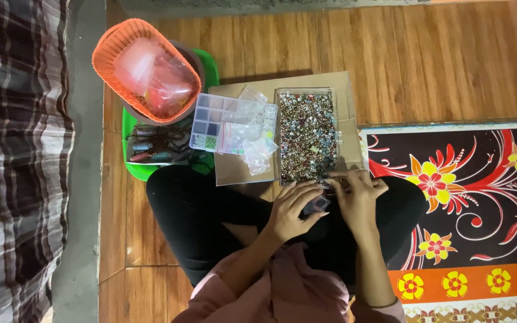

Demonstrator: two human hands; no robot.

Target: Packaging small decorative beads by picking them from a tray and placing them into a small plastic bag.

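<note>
Work is done seated cross-legged on a wood floor (pixel 426 66), with a cardboard sheet (pixel 234 170) laid in front of the knees as a work surface.

Progress, judged from the layout only: supplies are unpacked and spread out. A clear tray of mixed beads (pixel 306 136) sits open on the cardboard and looks full. A clear compartment box (pixel 222 122) lies just left of it, most cells empty, a few holding green or dark bits. Small plastic bags (pixel 257 149) are scattered between the two. No finished piece is seen anywhere, so the work is judged early; whether any beads are already strung cannot be told.

Hand pose:
- Left hand (pixel 291 206): held over the lap, fingers curled, closed around a small dark item (pixel 317 206). What the item is cannot be made out.
- Right hand (pixel 357 194): set at the near edge of the bead tray, fingertips drawn together as if pinching something small. The pinched thing is too small to be identified.
- Both wrists are angled inward, hands nearly touching, forearms in pink sleeves.

Surroundings: an orange basket (pixel 112 45) holding plastic bags is tilted on a green tray (pixel 131 134), where dark cords and small tools (pixel 157 146) are piled. A floral mat (pixel 480 179) lies to the right, a plaid blanket (pixel 13 149) far left.
</note>
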